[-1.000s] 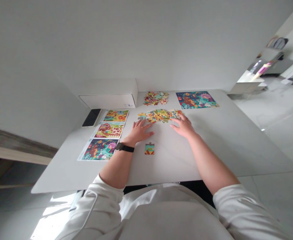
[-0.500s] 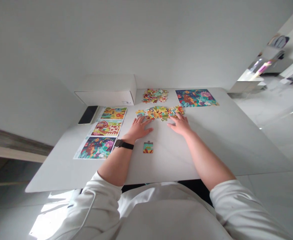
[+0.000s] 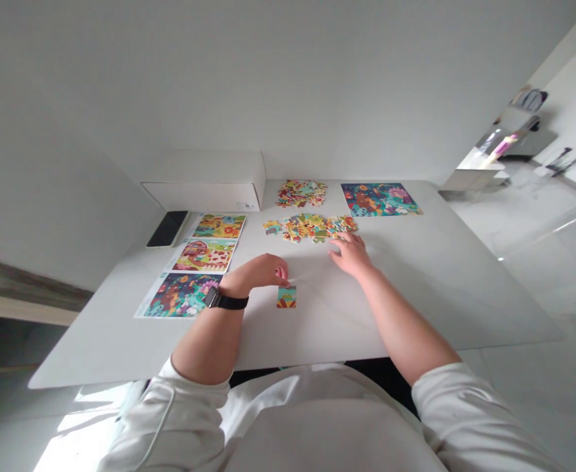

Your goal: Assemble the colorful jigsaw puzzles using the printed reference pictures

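My left hand (image 3: pixel 269 271) is bent at the wrist with its fingers curled together, the fingertips at the top edge of a single puzzle piece (image 3: pixel 286 298). That piece lies flat, teal above with red and yellow below, its upper tab hidden by my fingers. Further right, my right hand (image 3: pixel 350 254) rests palm down with fingers spread. Its fingertips touch the near right edge of a loose heap of yellow and orange puzzle pieces (image 3: pixel 312 227).
A second heap of pieces (image 3: pixel 301 193) lies behind. At the back right is a colourful picture sheet (image 3: pixel 382 198). On the left are a sheet with three pictures (image 3: pixel 204 255), a phone (image 3: pixel 168 229) and a white box (image 3: pixel 202 195) against the wall.
My left hand has left the front heap and come down toward me to the single piece, its fingers curling. My right hand stays at the heap. The view has shifted slightly.
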